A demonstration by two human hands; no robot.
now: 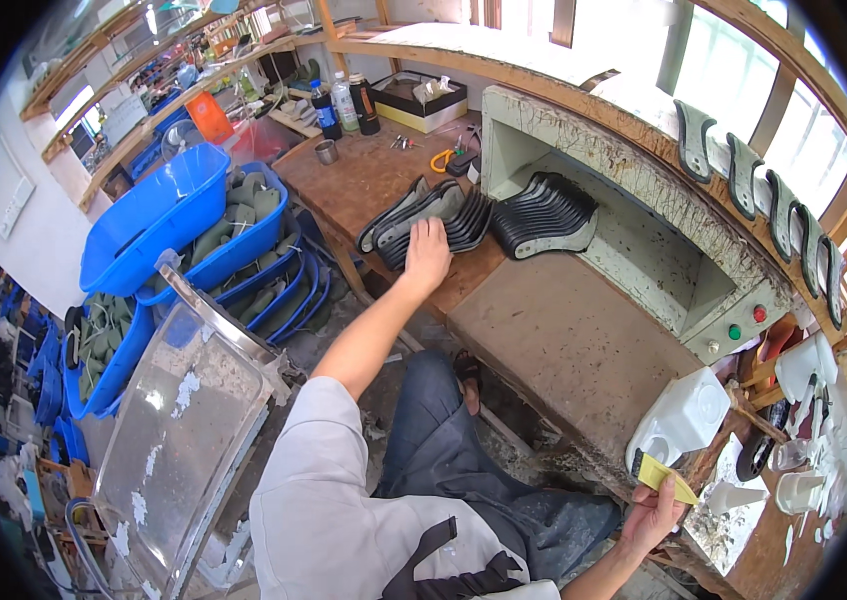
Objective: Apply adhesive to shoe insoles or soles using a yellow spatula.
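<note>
My left hand (429, 253) reaches to a row of black curved shoe soles (396, 222) on the brown bench. Its fingers are bent close together over the soles' upper edges; the fingertips are partly hidden. To the right, a second row of black soles (544, 215) stands packed at the opening of a pale green metal cabinet (634, 265). At the lower right, my right hand (656, 512) pinches a flat yellow tool (666, 480) with a dark strip along one end. That end is beside a white plastic container (684, 415).
Blue tubs (159, 215) with grey-green pieces stack at the left, behind a worn metal-framed chair (179, 430). Several soles (744, 175) lean along the upper rail. Bottles (346, 105) and an open box (422, 100) occupy the bench's far end. White cups (799, 490) sit lower right.
</note>
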